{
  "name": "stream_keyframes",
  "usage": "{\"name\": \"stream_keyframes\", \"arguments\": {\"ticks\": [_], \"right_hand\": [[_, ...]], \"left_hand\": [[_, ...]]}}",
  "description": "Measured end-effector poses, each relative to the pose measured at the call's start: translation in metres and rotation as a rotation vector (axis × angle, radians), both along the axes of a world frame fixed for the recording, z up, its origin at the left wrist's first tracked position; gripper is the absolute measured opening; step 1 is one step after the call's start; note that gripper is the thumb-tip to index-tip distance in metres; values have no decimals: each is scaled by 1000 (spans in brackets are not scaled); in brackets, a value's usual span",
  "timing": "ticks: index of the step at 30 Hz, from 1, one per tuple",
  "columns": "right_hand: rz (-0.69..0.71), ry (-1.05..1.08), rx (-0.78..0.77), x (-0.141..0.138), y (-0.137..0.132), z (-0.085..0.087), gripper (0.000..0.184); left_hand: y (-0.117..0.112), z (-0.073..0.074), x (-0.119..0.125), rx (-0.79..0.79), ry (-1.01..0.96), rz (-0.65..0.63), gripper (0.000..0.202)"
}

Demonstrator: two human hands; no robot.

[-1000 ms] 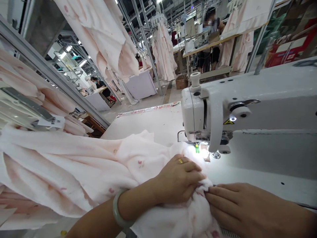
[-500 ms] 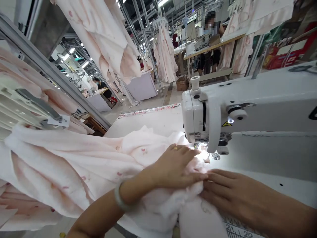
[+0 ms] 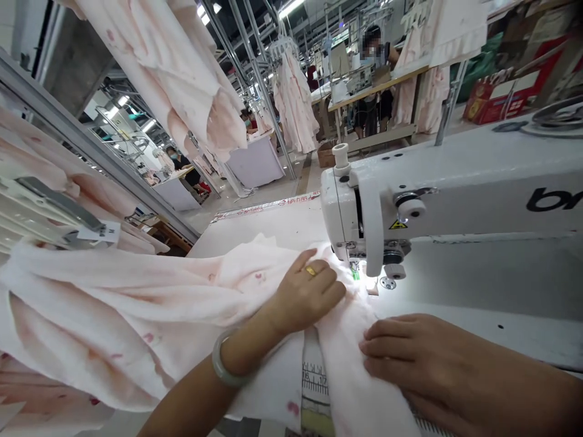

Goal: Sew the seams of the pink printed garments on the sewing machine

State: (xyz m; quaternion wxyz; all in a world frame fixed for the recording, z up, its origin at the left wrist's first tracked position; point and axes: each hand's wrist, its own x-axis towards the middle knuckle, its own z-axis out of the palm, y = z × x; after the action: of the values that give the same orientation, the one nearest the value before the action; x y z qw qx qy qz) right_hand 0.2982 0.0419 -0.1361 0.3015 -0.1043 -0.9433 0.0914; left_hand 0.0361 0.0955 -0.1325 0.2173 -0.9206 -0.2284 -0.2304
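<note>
My left hand (image 3: 303, 297), with a ring (image 3: 311, 271) on one finger and a bangle (image 3: 223, 364) at the wrist, is curled on the pale pink cloth (image 3: 255, 279), its index finger raised; whether it pinches a fold cannot be told. My right hand (image 3: 423, 358) lies with fingers extended and close together on the near strip (image 3: 359, 370) of the cloth, not closed around it as far as shows. The cloth reaches the lit needle area of the sewing machine (image 3: 464, 188), beside a small green part (image 3: 355, 274); whether it is under the foot is unclear.

Compare half a second ago: my left hand was spread, its thumb close to my right fingertips over bunched cloth. Now my hands are apart and the strip runs smoother between them, so the bunching there appears eased out. A gap beside the strip now bares a printed scale (image 3: 314, 376), and the green part shows again.

Beyond: the white worktable (image 3: 277, 227), a size tag (image 3: 102, 231) at left, hanging garments (image 3: 168, 73) above, and a co-worker (image 3: 387, 56) at another station.
</note>
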Motion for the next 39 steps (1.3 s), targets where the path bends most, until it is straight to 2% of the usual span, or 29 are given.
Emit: {"name": "stream_keyframes", "arguments": {"ticks": [1, 3, 5, 7, 9, 12, 15, 18, 21, 23, 26, 30, 32, 35, 37, 39], "right_hand": [[34, -10, -54, -1, 1, 0, 35], [8, 7, -122, -2, 4, -2, 32], [-139, 63, -115, -3, 10, -10, 28], [-285, 99, -74, -3, 16, -21, 24], [-364, 106, -44, -3, 21, -34, 21], [-402, 103, -45, -1, 25, -48, 21], [-400, 66, -95, -1, 26, -52, 29], [-351, -23, -202, -1, 26, -47, 35], [-265, -102, -327, -2, 27, -37, 37], [-218, -142, -364, -2, 27, -30, 37], [-183, -159, -308, -1, 27, -25, 38], [-156, -52, -46, 1, 28, -27, 35], [-152, 14, 73, 2, 28, -28, 33], [-170, 78, 158, 4, 28, -30, 33], [-190, 78, 140, 5, 27, -30, 34], [-188, 44, 46, 6, 26, -30, 33]], "left_hand": [[1, 2, 1, 13, 64, -36, 24], [-3, 4, 4, -90, 123, -12, 19], [-10, 3, 6, -267, 86, 65, 13], [-16, 2, 5, -398, 28, 109, 15], [-19, 1, 5, -419, -28, 127, 16], [-18, -4, 3, -302, -107, 195, 22], [-17, -7, 2, -193, -132, 221, 9], [-18, -5, 1, -184, -135, 127, 7], [-22, -1, 2, -380, -59, 18, 6], [-23, 0, 3, -586, -28, 39, 7], [-25, -2, 6, -791, -105, 170, 19], [-24, -5, 9, -884, -241, 251, 30], [-23, -7, 9, -888, -279, 239, 30], [-23, -8, 9, -863, -314, 195, 17], [-22, -10, 8, -824, -310, 147, 12], [-22, -12, 7, -756, -291, 70, 16]]}}
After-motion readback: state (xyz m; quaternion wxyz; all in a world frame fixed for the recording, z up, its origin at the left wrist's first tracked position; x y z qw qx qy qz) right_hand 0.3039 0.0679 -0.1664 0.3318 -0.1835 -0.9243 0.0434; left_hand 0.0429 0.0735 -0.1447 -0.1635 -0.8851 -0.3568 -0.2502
